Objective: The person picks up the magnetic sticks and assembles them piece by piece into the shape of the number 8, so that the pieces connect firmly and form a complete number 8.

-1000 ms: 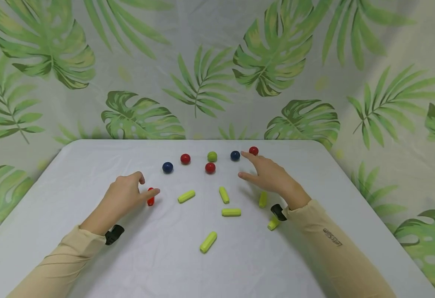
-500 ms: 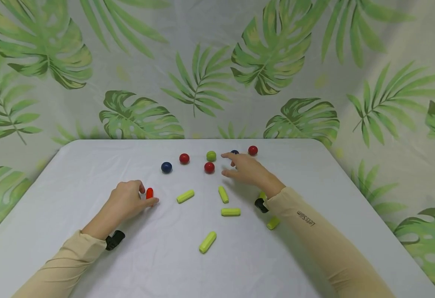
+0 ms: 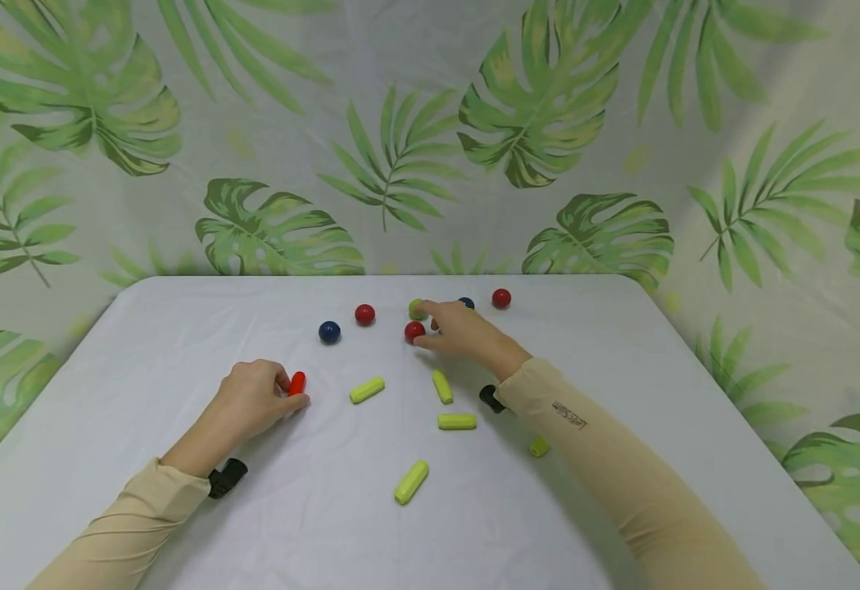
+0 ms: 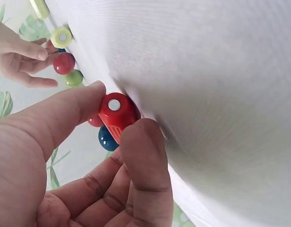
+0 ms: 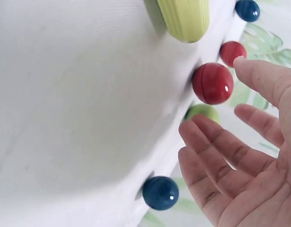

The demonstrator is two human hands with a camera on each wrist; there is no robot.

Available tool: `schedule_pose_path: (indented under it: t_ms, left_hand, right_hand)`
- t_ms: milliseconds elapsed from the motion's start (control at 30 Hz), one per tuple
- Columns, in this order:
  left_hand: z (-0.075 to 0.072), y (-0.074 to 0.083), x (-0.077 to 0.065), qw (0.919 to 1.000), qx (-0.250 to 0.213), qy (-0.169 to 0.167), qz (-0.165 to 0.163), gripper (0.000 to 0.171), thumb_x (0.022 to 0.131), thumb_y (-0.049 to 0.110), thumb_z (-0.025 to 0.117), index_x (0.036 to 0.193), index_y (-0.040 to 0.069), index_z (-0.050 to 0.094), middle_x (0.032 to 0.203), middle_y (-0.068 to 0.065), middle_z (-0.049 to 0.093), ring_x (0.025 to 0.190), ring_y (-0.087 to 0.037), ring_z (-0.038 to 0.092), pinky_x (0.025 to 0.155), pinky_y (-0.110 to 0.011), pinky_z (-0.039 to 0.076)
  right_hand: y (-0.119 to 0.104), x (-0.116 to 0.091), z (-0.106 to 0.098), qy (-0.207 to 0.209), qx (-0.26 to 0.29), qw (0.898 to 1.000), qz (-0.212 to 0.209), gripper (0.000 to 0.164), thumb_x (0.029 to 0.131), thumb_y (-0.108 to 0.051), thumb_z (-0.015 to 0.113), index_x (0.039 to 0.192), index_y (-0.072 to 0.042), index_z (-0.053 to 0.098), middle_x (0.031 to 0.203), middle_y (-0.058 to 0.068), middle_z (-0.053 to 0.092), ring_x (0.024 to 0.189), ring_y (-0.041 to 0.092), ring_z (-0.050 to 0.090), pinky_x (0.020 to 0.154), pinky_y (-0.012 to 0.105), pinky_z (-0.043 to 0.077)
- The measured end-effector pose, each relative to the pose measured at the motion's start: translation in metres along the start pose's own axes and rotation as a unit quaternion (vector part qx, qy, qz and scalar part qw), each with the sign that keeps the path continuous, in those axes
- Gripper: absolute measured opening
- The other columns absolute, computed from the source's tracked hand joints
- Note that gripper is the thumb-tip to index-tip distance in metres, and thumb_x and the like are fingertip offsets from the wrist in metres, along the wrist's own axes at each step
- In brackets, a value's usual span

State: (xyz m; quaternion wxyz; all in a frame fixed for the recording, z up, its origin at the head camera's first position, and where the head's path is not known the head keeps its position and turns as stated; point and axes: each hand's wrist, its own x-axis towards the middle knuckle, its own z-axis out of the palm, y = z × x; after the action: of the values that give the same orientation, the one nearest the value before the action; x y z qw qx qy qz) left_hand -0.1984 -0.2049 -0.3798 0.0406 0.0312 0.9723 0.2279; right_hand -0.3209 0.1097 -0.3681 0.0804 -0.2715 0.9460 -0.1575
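Observation:
On the left of the white table, my left hand (image 3: 253,399) pinches a short red rod (image 3: 297,383) between thumb and index finger. In the left wrist view the red rod (image 4: 116,112) shows a pale round disc in its end. My right hand (image 3: 467,334) reaches over the back middle with fingers spread, holding nothing. Thumb and fingers stand around a red ball (image 3: 414,331), which the right wrist view shows as a seamed red ball (image 5: 213,83) apart from the fingertips. Just behind it sits a green ball (image 3: 416,310), partly hidden by the hand.
Several yellow-green rods (image 3: 457,421) lie about the middle; one lies partly under the right sleeve. Beside the right hand is a dark blue ball (image 3: 467,303), with a red ball (image 3: 501,298) farther right. Another blue ball (image 3: 330,332) and red ball (image 3: 364,315) sit back left.
My right hand has swept left from the far-right balls to the middle red ball. My left thumb and index finger have come together on the red rod.

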Motion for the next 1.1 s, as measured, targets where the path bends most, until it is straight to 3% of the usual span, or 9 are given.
schedule_pose_path:
  t_ms: [233,467,700,1100]
  left_hand:
    - [0.0,0.0,0.001,0.9995,0.01,0.017,0.025,0.025,0.09,0.023,0.084,0.086,0.002,0.071,0.076,-0.006,0.067,0.072,-0.023,0.059,0.062,-0.033,0.046]
    - [0.0,0.002,0.002,0.9996,0.015,0.007,0.022,0.02,0.092,0.017,0.081,0.089,0.0,0.072,0.078,-0.008,0.068,0.073,-0.023,0.06,0.063,-0.033,0.048]
    - [0.001,0.003,0.005,0.9997,0.016,0.005,0.019,0.018,0.092,0.014,0.079,0.094,-0.002,0.072,0.08,-0.009,0.069,0.073,-0.022,0.061,0.064,-0.032,0.049]
    - [0.003,0.005,0.011,0.9985,0.019,0.018,0.047,0.01,0.091,0.011,0.077,0.092,0.001,0.076,0.071,-0.005,0.061,0.07,-0.021,0.055,0.061,-0.031,0.042]
  right_hand:
    - [-0.005,0.006,0.003,-0.001,-0.005,1.0,-0.009,0.054,0.105,-0.027,0.071,0.153,-0.006,0.056,0.13,0.013,0.073,0.109,0.024,0.068,0.1,0.037,0.056]
    - [-0.006,0.01,0.006,-0.007,-0.012,1.0,0.002,0.054,0.105,-0.028,0.072,0.153,-0.009,0.057,0.125,0.011,0.073,0.103,0.022,0.064,0.099,0.035,0.056]
    - [-0.006,0.012,0.007,-0.005,-0.016,1.0,-0.012,0.046,0.105,-0.024,0.072,0.146,-0.007,0.063,0.132,0.011,0.072,0.114,0.023,0.066,0.108,0.038,0.054]
    - [-0.006,0.011,0.009,0.003,-0.013,1.0,-0.011,0.04,0.104,-0.023,0.073,0.139,-0.005,0.068,0.132,0.011,0.072,0.113,0.023,0.064,0.109,0.038,0.053]
